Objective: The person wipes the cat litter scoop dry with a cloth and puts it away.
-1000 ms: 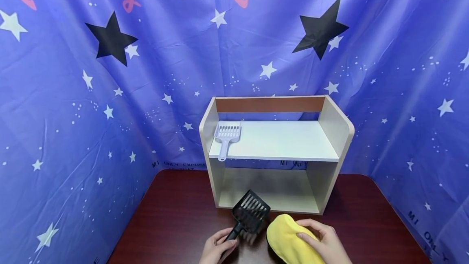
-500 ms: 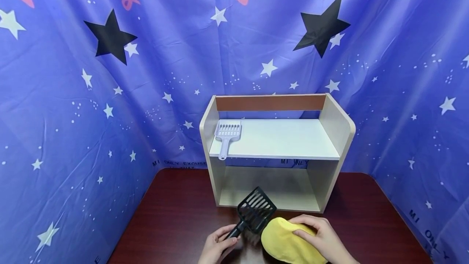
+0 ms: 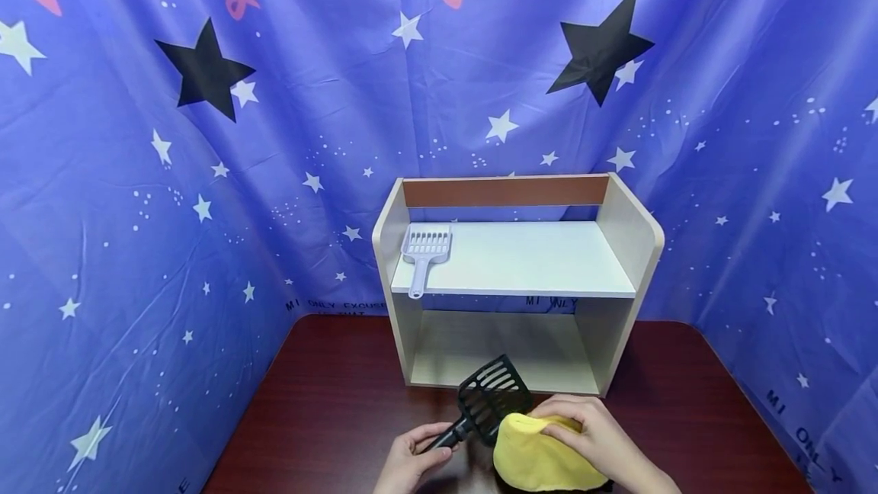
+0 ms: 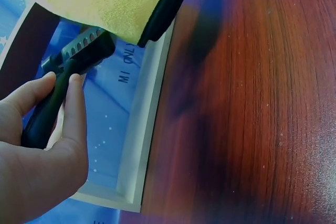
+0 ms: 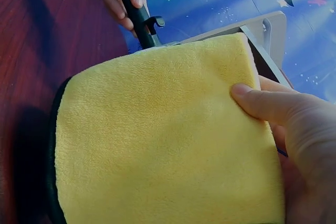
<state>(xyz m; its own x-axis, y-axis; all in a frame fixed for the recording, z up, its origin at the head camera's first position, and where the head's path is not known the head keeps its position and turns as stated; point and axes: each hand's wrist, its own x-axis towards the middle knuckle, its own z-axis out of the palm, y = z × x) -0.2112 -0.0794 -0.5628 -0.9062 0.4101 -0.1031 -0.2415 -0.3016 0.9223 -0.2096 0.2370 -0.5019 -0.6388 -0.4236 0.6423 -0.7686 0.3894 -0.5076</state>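
Note:
In the head view my left hand (image 3: 414, 457) grips the handle of a black slotted litter scoop (image 3: 488, 408), whose head points up and right above the table. My right hand (image 3: 593, 431) pinches a folded yellow cloth (image 3: 542, 457) by its upper edge. The cloth overlaps the lower right of the scoop head, hiding part of it; whether they touch I cannot tell. In the right wrist view the plush cloth (image 5: 157, 124) has a dark border, and the thumb lies on its face. The left wrist view shows thumb and fingers round the scoop handle (image 4: 44, 114).
A two-tier pale shelf unit (image 3: 634, 280) stands at the back of the dark red table (image 3: 329, 402). On its upper board, at the left, lies a lavender slotted scoop (image 3: 425, 250). A blue star-printed curtain (image 3: 329, 136) surrounds the table's back and sides.
The black scoop has moved to the right, closer to the cloth. My right hand has shifted slightly left, and the cloth now hangs in front of part of the scoop head.

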